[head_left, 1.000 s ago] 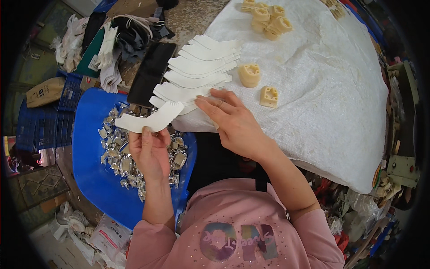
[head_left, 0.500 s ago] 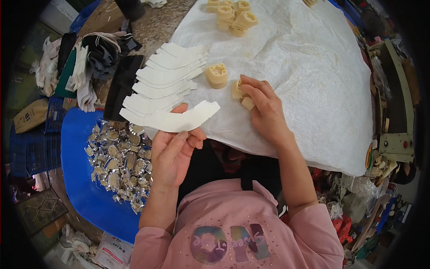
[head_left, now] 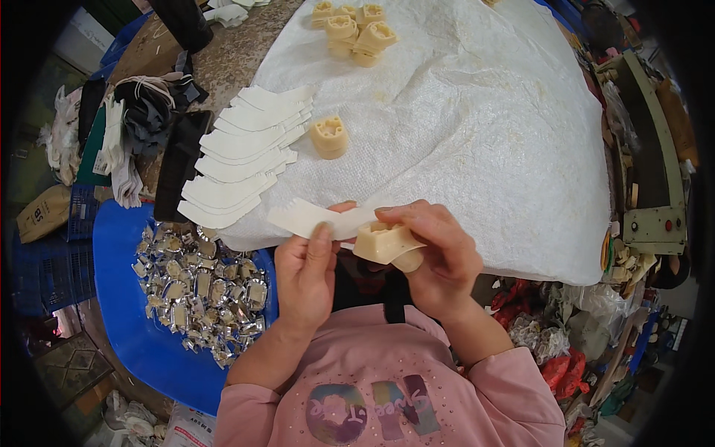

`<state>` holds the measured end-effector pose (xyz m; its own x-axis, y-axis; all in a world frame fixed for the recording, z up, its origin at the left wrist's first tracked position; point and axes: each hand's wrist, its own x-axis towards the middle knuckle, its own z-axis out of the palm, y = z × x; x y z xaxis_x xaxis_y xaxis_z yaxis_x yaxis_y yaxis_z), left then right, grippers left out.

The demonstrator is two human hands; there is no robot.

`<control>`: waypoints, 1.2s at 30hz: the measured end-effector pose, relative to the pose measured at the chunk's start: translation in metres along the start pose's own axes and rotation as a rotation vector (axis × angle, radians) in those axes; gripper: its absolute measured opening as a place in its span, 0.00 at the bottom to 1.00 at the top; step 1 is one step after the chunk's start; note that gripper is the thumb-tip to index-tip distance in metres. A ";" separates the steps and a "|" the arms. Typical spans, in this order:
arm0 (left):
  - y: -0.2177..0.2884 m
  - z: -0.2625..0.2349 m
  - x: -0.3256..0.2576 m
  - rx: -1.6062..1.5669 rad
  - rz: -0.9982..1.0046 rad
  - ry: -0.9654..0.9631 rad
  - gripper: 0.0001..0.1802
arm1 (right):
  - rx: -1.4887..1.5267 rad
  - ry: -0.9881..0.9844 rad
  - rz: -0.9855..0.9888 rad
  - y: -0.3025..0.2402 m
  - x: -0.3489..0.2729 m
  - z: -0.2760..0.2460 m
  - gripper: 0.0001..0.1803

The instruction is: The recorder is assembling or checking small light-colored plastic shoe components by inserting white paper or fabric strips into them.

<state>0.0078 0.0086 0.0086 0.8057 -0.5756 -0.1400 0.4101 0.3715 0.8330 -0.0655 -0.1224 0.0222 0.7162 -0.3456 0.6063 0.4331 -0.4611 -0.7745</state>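
Observation:
My left hand pinches a curved white strip between thumb and fingers, above the front edge of the cloth. In my right hand is a cream plastic block shaped like a shoe heel; a second rounded cream piece shows under its fingers. The strip's right end meets the block's far side, where fingers and block partly hide it. A fan of overlapping white strips lies beyond my left hand. Another cream heel block stands upright to the right of the fan.
A white woven sheet covers the work surface. Several cream heel blocks are clustered at the far side. A blue tub at my left holds many silver pieces. A dark flat object lies beside the strips. A green metal frame stands at right.
My right hand has lifted a cream heel block off the sheet and brought it left to the strip. The left hand keeps the strip, which now lies against the block. The view has shifted a little.

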 end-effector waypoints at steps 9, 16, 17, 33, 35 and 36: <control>0.009 0.014 -0.010 -0.055 0.030 -0.182 0.20 | -0.123 0.067 -0.229 0.012 -0.011 0.007 0.28; 0.005 0.010 -0.015 0.157 0.077 -0.193 0.23 | -0.197 0.122 -0.280 0.020 -0.011 0.013 0.28; 0.003 0.011 -0.015 0.270 0.163 -0.149 0.22 | -0.242 0.129 -0.314 0.021 -0.010 0.013 0.27; 0.021 0.000 -0.005 0.809 0.412 -0.003 0.13 | -0.675 -0.105 -0.154 -0.011 0.008 -0.002 0.17; 0.019 0.001 -0.006 0.876 0.387 -0.031 0.11 | -0.724 -0.273 -0.035 -0.014 0.008 -0.006 0.17; 0.017 0.002 -0.007 0.906 0.410 -0.035 0.10 | -0.728 -0.271 -0.031 -0.016 0.008 -0.007 0.17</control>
<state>0.0081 0.0175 0.0251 0.7929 -0.5539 0.2539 -0.3904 -0.1419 0.9096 -0.0705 -0.1237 0.0403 0.8588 -0.1553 0.4882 0.0538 -0.9203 -0.3874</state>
